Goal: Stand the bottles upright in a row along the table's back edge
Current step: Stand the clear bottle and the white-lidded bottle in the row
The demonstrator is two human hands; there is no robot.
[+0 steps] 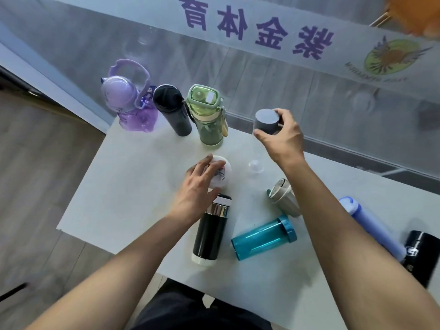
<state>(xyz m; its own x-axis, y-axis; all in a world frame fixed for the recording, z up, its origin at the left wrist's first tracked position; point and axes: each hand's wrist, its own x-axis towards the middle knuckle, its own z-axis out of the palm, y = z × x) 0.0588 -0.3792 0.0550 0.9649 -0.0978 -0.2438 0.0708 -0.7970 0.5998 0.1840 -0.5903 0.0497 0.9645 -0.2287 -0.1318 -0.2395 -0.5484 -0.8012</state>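
At the back edge, right hand (282,136) grips grey bottle (266,121); left hand (198,186) clasps white bottle (220,171).

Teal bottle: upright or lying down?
Lying down. The teal bottle rests on its side on the table, cap pointing right, with neither hand on it.

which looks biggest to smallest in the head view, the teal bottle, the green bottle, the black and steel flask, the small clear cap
1. black and steel flask, lying down
2. teal bottle and green bottle: too close to rank, and the green one stands farther from the camera
3. small clear cap, clearly smallest
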